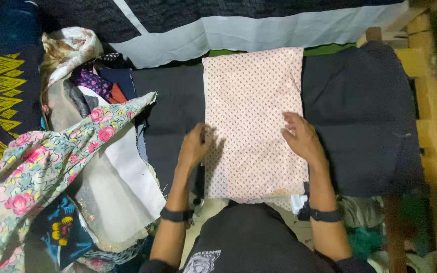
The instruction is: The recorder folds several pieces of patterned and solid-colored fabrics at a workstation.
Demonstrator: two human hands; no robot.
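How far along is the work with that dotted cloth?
The pink dotted cloth already lies as a flat, neat rectangle on the dark cloth. Both hands, left and right, press on it. A jumbled pile with a floral cloth sits unfolded beside it.

Two bare forearms in view, sleeves ending well up near the elbows, dark fabric just showing at the bottom edge. The left hand (194, 146) has a black band (174, 215) snug around the wrist; the right hand (303, 137) wears a matching black wristband (325, 215), slightly chunkier, like a watch or tracker. Below, a black top (251, 237) with a small white printed emblem (201, 262) on the chest. No rings or gloves visible.
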